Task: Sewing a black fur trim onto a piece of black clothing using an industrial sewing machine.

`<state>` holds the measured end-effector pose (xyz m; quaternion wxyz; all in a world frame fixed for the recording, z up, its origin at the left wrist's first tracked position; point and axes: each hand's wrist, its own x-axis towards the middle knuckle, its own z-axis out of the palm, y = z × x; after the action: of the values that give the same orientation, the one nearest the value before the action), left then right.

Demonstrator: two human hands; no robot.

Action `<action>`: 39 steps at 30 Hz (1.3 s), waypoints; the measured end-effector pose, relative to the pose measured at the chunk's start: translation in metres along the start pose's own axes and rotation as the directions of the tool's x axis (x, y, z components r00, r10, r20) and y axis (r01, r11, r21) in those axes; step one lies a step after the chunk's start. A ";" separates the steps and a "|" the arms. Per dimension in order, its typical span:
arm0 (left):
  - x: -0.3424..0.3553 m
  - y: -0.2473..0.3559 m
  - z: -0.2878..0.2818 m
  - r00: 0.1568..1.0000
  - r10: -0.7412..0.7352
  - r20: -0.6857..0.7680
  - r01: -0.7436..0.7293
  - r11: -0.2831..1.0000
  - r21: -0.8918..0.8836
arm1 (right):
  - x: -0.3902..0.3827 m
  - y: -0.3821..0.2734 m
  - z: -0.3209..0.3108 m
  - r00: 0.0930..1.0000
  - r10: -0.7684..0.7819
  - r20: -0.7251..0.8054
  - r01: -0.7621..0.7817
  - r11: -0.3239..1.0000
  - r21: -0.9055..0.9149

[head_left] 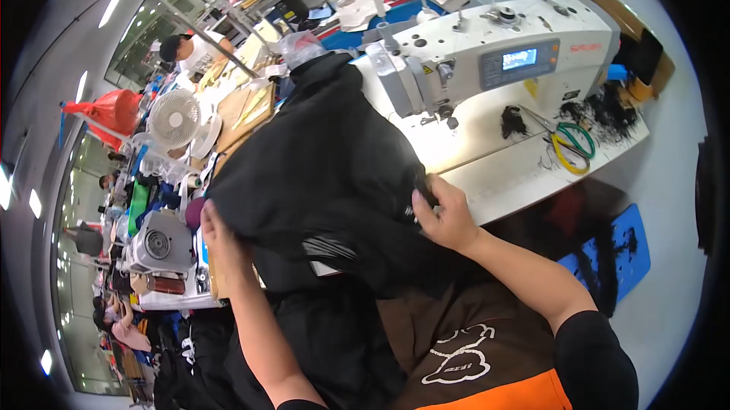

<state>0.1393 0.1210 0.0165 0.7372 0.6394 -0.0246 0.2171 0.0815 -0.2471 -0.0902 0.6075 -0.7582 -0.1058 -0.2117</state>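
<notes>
a black garment [327, 159] is held across the surface's [532, 170] near edge, beside the sewing machine [502, 45]. it is gripped by left hand [218, 237] and right hand [450, 218], fingers [445, 188] clamped on its sides.

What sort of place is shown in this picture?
Probably a garment sewing workshop: an industrial sewing machine stands on the worktable, scissors lie near dark thread scraps, and a black garment is held nearby.
</notes>
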 end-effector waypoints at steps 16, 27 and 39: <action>-0.209 -0.023 0.056 0.956 -0.180 0.232 0.006 0.803 0.596 | -0.016 -0.059 0.057 0.725 -0.104 0.681 0.267 0.954 -0.139; -0.201 -0.047 0.091 0.996 0.085 -0.011 -0.070 0.882 0.467 | -0.022 -0.046 0.058 0.720 0.154 0.677 -0.394 0.893 0.217; -0.205 -0.039 0.102 0.995 -0.031 0.091 -0.009 0.912 0.410 | -0.008 -0.045 0.047 0.720 0.186 0.669 -0.300 0.952 0.059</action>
<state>-0.0077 -0.0389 -0.0651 0.5861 0.7894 -0.0103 0.1823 0.0644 -0.1906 -0.0628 0.6138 -0.7389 -0.2282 0.1586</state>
